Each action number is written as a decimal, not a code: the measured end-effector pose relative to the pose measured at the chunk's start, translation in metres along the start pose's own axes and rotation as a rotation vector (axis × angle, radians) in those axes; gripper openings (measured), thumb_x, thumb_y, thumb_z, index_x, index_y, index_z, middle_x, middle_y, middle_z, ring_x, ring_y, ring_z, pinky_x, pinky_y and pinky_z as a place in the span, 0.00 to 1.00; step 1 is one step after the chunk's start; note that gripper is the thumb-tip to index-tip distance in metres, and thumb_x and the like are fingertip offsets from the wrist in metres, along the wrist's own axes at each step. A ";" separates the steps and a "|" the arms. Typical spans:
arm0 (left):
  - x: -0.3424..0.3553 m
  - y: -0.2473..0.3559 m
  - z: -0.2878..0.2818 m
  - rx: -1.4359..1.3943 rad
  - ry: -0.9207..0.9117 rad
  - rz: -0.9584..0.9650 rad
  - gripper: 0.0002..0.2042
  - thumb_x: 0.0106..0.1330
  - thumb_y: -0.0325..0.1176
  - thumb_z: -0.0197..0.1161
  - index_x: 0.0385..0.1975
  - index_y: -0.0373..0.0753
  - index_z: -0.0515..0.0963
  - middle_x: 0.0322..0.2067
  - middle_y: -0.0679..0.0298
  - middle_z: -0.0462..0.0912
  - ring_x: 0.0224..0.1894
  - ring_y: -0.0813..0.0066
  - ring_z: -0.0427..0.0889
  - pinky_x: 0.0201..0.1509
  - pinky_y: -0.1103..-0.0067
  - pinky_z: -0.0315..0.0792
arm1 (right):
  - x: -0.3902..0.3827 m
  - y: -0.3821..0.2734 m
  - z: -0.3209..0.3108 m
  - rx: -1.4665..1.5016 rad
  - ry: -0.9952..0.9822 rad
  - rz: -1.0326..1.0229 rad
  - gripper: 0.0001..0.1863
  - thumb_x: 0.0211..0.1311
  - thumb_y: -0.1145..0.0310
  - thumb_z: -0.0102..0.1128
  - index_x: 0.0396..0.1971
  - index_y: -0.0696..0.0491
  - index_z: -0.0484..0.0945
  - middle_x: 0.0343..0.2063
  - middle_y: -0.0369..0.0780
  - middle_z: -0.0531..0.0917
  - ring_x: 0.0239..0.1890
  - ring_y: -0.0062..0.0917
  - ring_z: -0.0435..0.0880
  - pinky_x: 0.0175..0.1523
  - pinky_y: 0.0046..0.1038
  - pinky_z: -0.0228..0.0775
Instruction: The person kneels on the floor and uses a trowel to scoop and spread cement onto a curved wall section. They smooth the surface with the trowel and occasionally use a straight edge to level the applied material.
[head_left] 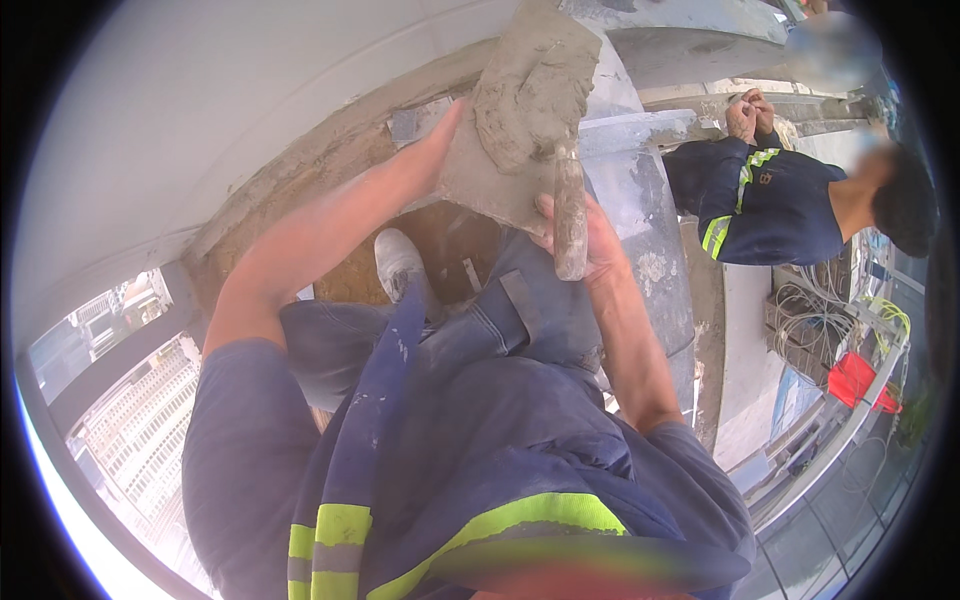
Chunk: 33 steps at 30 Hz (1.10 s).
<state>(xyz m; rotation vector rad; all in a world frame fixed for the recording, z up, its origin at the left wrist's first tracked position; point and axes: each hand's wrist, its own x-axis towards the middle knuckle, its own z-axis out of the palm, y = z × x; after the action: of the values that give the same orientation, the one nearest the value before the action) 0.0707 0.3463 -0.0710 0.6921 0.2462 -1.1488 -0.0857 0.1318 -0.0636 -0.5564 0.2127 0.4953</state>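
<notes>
A flat grey mortar board (476, 185), tilted in front of me, carries a thick heap of wet mortar (535, 105). My left hand (446, 135) is at the board's left edge and supports it; its fingers are mostly hidden behind the board. A trowel (570, 215) rests against the mortar, its worn, mortar-stained handle pointing towards me. My right hand (597, 238) is closed around the handle at the board's lower right corner, the thumb showing on the left. The trowel's blade is largely hidden by mortar.
A large pale wall panel (200, 110) curves along the left. Grey, mortar-spotted slabs (655, 270) stand to my right. Beyond them a co-worker (780, 205) in a dark reflective top holds both hands together. Coiled cables (815, 320) and a red object (862, 382) lie farther right. My shoe (398, 262) is below the board.
</notes>
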 end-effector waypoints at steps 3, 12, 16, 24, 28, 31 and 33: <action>-0.009 -0.008 -0.025 0.010 0.027 0.045 0.24 0.81 0.49 0.48 0.65 0.37 0.73 0.59 0.54 0.81 0.55 0.63 0.84 0.60 0.64 0.81 | 0.008 0.013 0.038 -0.185 0.021 0.051 0.17 0.78 0.62 0.57 0.58 0.56 0.74 0.41 0.39 0.83 0.33 0.24 0.87 0.36 0.26 0.81; 0.003 -0.070 -0.090 -0.097 -0.106 0.121 0.26 0.82 0.51 0.43 0.67 0.38 0.71 0.57 0.54 0.82 0.56 0.60 0.84 0.59 0.63 0.82 | -0.001 0.011 0.079 -1.110 0.525 0.372 0.30 0.73 0.52 0.59 0.56 0.67 0.73 0.38 0.53 0.87 0.36 0.31 0.90 0.45 0.36 0.81; 0.011 -0.094 -0.111 -0.102 0.061 0.233 0.21 0.82 0.42 0.48 0.67 0.37 0.70 0.57 0.56 0.81 0.55 0.63 0.84 0.56 0.66 0.83 | 0.003 0.016 0.062 -1.298 0.488 0.234 0.26 0.73 0.55 0.58 0.54 0.66 0.74 0.23 0.42 0.81 0.22 0.27 0.84 0.28 0.30 0.74; 0.027 -0.096 -0.138 -0.162 -0.030 0.258 0.24 0.82 0.46 0.46 0.69 0.38 0.68 0.58 0.55 0.81 0.57 0.60 0.83 0.59 0.64 0.82 | -0.002 -0.034 0.073 -1.547 0.386 -0.017 0.19 0.73 0.57 0.64 0.49 0.59 0.78 0.26 0.36 0.80 0.21 0.20 0.76 0.28 0.26 0.68; 0.004 -0.088 -0.142 -0.273 -0.048 0.260 0.24 0.82 0.46 0.46 0.69 0.38 0.68 0.58 0.55 0.81 0.57 0.60 0.84 0.59 0.64 0.83 | 0.016 -0.049 0.067 -1.738 0.427 -0.163 0.21 0.67 0.60 0.68 0.53 0.57 0.77 0.32 0.51 0.86 0.30 0.42 0.83 0.40 0.39 0.74; 0.000 -0.092 -0.149 -0.377 -0.102 0.242 0.24 0.82 0.46 0.46 0.69 0.38 0.68 0.58 0.55 0.81 0.57 0.60 0.84 0.59 0.64 0.83 | 0.023 -0.053 0.064 -1.819 0.452 -0.164 0.19 0.69 0.62 0.65 0.54 0.57 0.79 0.34 0.54 0.87 0.33 0.47 0.86 0.42 0.40 0.76; 0.001 -0.095 -0.149 -0.435 -0.150 0.224 0.24 0.82 0.46 0.46 0.69 0.38 0.68 0.58 0.55 0.81 0.57 0.60 0.84 0.59 0.63 0.83 | 0.028 -0.055 0.059 -1.897 0.465 -0.126 0.19 0.70 0.62 0.64 0.54 0.57 0.80 0.36 0.55 0.88 0.34 0.49 0.87 0.43 0.41 0.77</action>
<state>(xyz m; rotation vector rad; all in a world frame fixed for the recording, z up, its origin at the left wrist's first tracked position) 0.0105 0.4161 -0.2218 0.2408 0.2727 -0.8872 -0.0303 0.1350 0.0011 -2.5311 0.0840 0.3072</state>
